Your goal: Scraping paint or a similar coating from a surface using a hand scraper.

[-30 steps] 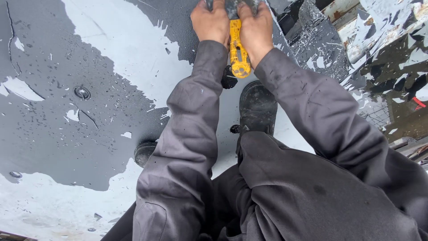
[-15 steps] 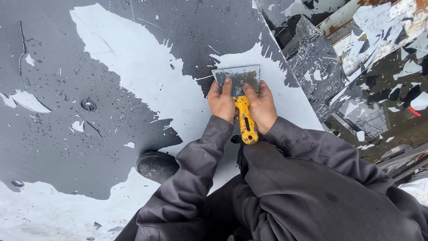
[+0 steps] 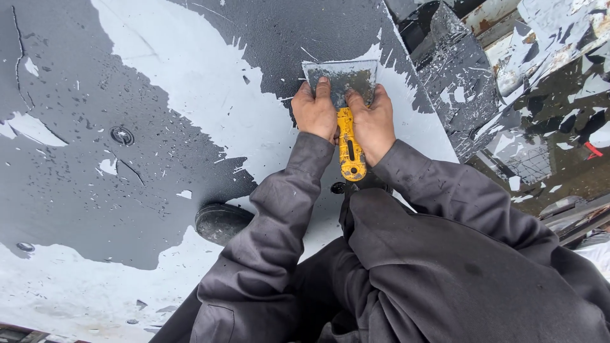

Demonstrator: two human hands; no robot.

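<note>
Both hands, left and right, are gripping the yellow scraper, pressing its blade flat on the panel. Big patches are bare and pale; I'm judging roughly half the dark coating is left.

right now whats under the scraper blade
The scraper blade lies flat on the dark coated surface, at the edge of a pale bare patch. Both hands' fingers press on it; what lies directly beneath is covered.

The wide dull-metal scraper blade had a glossy yellow plastic handle; the dark painted surface looked wet and peeling.
</note>
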